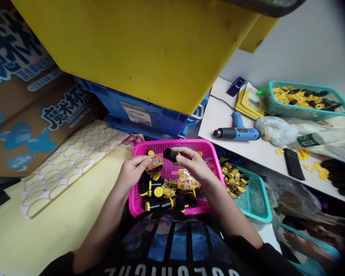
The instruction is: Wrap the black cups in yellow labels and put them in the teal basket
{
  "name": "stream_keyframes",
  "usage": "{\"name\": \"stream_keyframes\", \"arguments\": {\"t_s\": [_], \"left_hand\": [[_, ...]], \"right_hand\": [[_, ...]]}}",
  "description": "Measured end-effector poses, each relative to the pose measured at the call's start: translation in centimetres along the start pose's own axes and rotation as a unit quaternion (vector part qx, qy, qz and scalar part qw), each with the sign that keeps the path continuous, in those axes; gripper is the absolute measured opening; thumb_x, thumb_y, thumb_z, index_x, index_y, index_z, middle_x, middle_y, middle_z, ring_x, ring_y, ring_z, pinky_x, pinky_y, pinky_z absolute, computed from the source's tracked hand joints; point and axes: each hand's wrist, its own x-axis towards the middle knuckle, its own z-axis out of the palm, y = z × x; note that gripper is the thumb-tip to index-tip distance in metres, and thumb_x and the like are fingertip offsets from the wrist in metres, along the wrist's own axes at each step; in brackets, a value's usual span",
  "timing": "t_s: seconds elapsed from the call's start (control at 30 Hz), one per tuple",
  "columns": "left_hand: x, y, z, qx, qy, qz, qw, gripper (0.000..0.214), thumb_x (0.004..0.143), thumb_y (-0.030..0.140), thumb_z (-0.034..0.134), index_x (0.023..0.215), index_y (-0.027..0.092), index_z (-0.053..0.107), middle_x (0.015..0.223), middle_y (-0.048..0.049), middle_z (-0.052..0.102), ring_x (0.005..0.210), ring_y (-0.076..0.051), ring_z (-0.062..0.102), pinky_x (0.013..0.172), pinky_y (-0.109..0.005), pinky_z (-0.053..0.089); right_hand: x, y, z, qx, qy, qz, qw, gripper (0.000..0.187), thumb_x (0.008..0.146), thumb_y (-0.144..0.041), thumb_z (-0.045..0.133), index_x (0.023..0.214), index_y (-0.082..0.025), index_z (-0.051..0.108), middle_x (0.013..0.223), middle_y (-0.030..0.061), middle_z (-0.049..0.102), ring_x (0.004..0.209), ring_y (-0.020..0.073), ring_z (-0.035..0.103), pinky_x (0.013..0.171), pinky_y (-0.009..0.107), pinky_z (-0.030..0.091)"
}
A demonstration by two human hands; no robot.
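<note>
So that drops are presumably caught, a yellow printed packet (155, 163) is pinched in the left hand (133, 169) and a black tube (170, 155) in the right hand (194, 163), at ten and twelve o'clock over the pink mesh basket (153, 144).

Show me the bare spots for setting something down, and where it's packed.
Bare: the pale yellow flat sheet, between the circle-printed sheet and pink plastic mesh basket; the white tabletop strip between the blue heat gun and black rectangular phone. Crowded: the basket's near half, with black yellow-capped tubes and small yellow packets.
</note>
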Motion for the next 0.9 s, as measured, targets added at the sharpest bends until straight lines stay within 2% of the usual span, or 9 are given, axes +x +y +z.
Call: {"name": "stream_keyframes", "arguments": {"t_s": [0.1, 0.27, 0.43, 0.63, 0.8, 0.9], "left_hand": [[-0.2, -0.1, 0.4, -0.013, 0.017, -0.004, 1.0, 0.032, 0.078, 0.047, 0.069, 0.093, 0.02, 0.078, 0.095, -0.0071, 0.078, 0.089, -0.025, 0.073, 0.089, -0.039, 0.056], [-0.2, 0.0, 0.6, -0.008, 0.003, 0.011, 1.0, 0.033, 0.08, 0.048, 0.068, 0.094, 0.02, 0.078, 0.096, -0.0073, 0.078, 0.091, -0.024, 0.073, 0.091, -0.038, 0.056], [0.1, 0.6, 1.2, -0.04, -0.029, 0.004, 0.999, 0.038, 0.08, 0.051, 0.066, 0.098, 0.019, 0.077, 0.094, -0.0073, 0.078, 0.076, -0.021, 0.073, 0.072, -0.033, 0.062], [0.3, 0.3, 1.6, -0.095, -0.029, -0.042, 0.994, 0.042, 0.076, 0.052, 0.071, 0.098, 0.017, 0.077, 0.091, -0.0087, 0.078, 0.062, -0.018, 0.071, 0.065, -0.031, 0.062], [0.3, 0.4, 1.8, -0.124, 0.01, -0.059, 0.99, 0.043, 0.075, 0.053, 0.071, 0.094, 0.015, 0.077, 0.098, -0.0098, 0.077, 0.075, -0.021, 0.073, 0.066, -0.032, 0.063], [0.2, 1.0, 2.0, -0.093, 0.0, -0.055, 0.994, 0.045, 0.074, 0.055, 0.071, 0.094, 0.015, 0.077, 0.096, -0.0094, 0.077, 0.078, -0.022, 0.073, 0.068, -0.033, 0.063]], "right_hand": [[0.0, -0.1, 0.3, -0.022, -0.023, -0.006, 0.999, 0.03, 0.074, -0.037, 0.076, 0.101, -0.026, 0.07, 0.102, 0.0019, 0.071, 0.091, 0.0172, 0.065, 0.089, 0.039, 0.05], [0.2, 0.5, 0.0, -0.002, -0.041, -0.017, 0.999, 0.035, 0.07, -0.029, 0.08, 0.102, -0.026, 0.065, 0.096, 0.0008, 0.066, 0.087, 0.0147, 0.062, 0.081, 0.033, 0.052], [0.1, 0.5, -0.2, -0.019, -0.031, -0.037, 0.999, 0.045, 0.065, -0.024, 0.083, 0.103, -0.026, 0.061, 0.095, 0.0003, 0.06, 0.086, 0.014, 0.059, 0.08, 0.031, 0.051], [0.1, 0.6, 0.1, -0.026, -0.02, -0.037, 0.999, 0.044, 0.066, -0.026, 0.082, 0.103, -0.025, 0.058, 0.093, 0.0003, 0.059, 0.082, 0.0134, 0.057, 0.078, 0.031, 0.05], [0.4, 0.7, 0.4, -0.031, -0.007, -0.027, 0.999, 0.042, 0.065, -0.029, 0.082, 0.1, -0.024, 0.059, 0.091, 0.0009, 0.059, 0.081, 0.0145, 0.057, 0.075, 0.031, 0.049], [0.5, 0.7, 0.7, -0.024, -0.004, -0.027, 0.999, 0.043, 0.064, -0.029, 0.083, 0.099, -0.024, 0.059, 0.089, 0.0006, 0.06, 0.079, 0.0143, 0.057, 0.075, 0.031, 0.049]]}}
